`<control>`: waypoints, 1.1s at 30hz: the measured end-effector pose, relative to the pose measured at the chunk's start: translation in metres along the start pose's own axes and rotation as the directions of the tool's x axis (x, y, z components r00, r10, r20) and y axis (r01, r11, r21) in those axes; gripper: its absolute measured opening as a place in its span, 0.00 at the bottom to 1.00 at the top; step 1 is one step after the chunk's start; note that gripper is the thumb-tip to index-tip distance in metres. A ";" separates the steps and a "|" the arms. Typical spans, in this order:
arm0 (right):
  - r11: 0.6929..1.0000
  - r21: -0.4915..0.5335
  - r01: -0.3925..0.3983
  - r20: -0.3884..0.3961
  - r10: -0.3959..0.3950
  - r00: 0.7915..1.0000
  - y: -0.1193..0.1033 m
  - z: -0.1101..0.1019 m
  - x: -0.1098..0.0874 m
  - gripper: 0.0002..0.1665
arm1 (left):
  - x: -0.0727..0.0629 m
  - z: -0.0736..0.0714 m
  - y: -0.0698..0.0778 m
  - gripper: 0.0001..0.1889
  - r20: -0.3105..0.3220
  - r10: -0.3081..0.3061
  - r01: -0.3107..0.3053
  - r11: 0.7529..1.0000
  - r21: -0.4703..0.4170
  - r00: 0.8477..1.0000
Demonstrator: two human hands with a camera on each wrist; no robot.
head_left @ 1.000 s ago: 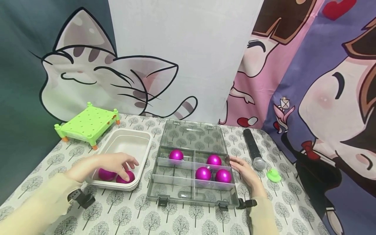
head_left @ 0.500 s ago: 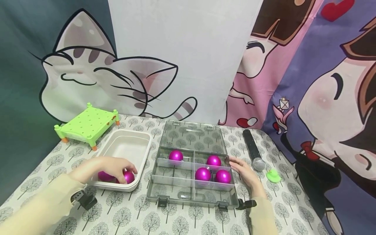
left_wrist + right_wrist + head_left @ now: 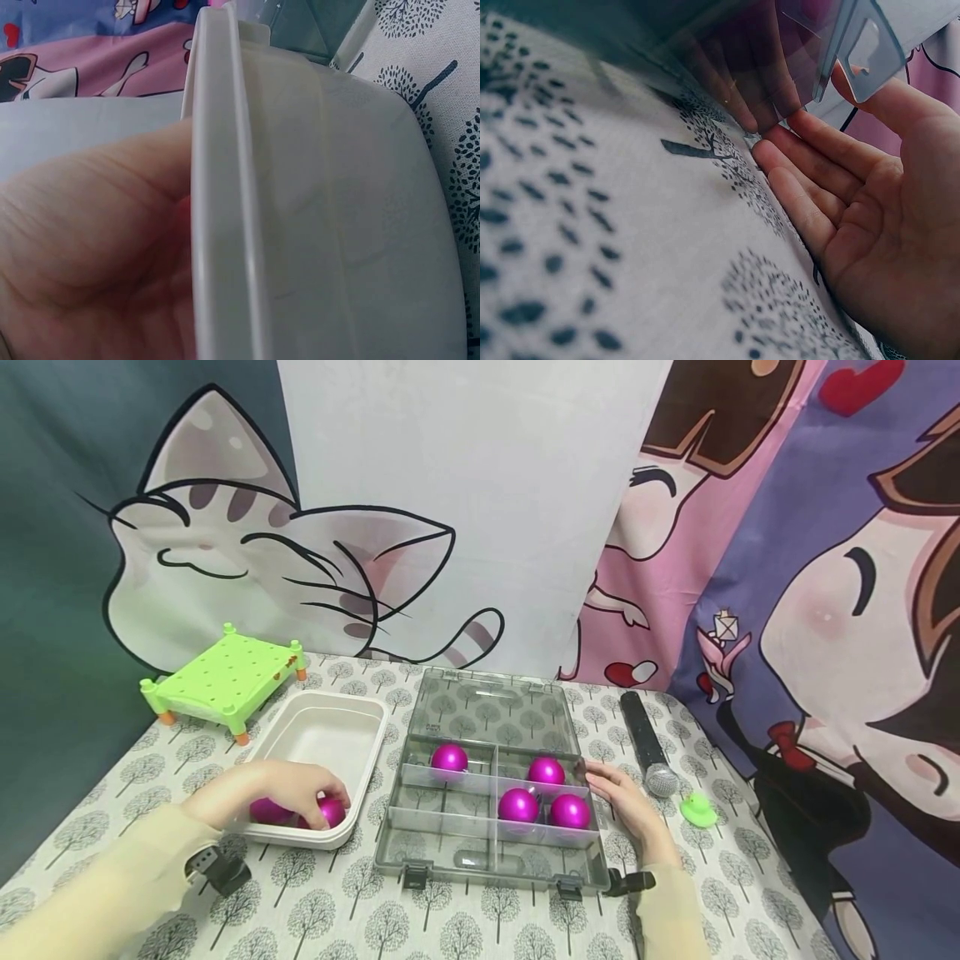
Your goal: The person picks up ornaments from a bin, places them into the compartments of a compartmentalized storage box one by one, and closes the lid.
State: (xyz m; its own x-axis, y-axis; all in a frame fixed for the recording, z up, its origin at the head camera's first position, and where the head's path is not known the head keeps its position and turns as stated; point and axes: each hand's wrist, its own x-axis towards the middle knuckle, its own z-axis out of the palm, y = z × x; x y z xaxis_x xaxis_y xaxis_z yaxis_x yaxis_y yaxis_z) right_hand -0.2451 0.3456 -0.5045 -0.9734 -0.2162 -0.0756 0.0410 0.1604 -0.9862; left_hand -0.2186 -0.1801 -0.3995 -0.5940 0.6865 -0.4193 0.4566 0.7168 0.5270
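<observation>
Inside the white plastic tub (image 3: 375, 720), my left hand (image 3: 298, 787) grips a shiny magenta ball (image 3: 332, 812) between thumb and fingers. Another magenta ball (image 3: 270, 811) lies beside it, partly under the hand. In the left wrist view the tub wall (image 3: 360, 210) hides the fingertips. A clear grey compartment box (image 3: 438, 843) stands open in the middle, with several magenta balls in its compartments, one (image 3: 450, 762) at the back left. Against the box's right side rests my right hand (image 3: 624, 797); the right wrist view shows its fingers (image 3: 810, 202) nearly straight at the wall.
A green toy bed-like stand (image 3: 228, 675) with orange feet is behind the tub at left. To the right lie a black microphone (image 3: 643, 735) and a green rubber duck (image 3: 698, 810). The box lid (image 3: 491, 710) lies back behind its compartments.
My left hand has lowered onto the right-hand ball in the tub, and its fingers have closed round it. The right hand stays at the box's side.
</observation>
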 end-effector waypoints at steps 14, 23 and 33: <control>1.000 -0.015 0.009 -0.005 -0.009 1.000 -0.001 -0.001 -0.001 0.32 | -0.002 -0.001 -0.003 0.21 -0.051 0.006 -0.008 0.999 -0.038 0.999; 1.000 -0.003 0.004 -0.001 -0.004 1.000 0.000 -0.001 -0.001 0.30 | -0.008 -0.021 0.005 0.25 -0.244 0.116 -0.128 0.991 -0.035 0.963; 1.000 0.013 0.026 0.002 -0.027 1.000 0.001 -0.002 0.000 0.31 | -0.004 -0.039 0.020 0.30 -0.515 0.131 -0.141 0.990 0.019 0.847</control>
State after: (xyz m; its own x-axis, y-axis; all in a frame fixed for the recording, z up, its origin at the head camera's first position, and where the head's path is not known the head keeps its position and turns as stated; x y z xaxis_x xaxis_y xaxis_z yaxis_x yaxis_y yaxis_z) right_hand -0.2454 0.3478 -0.5052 -0.9737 -0.2224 -0.0497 0.0181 0.1422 -0.9897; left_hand -0.2327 -0.1732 -0.3582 -0.7845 0.6130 0.0940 0.5483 0.6147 0.5670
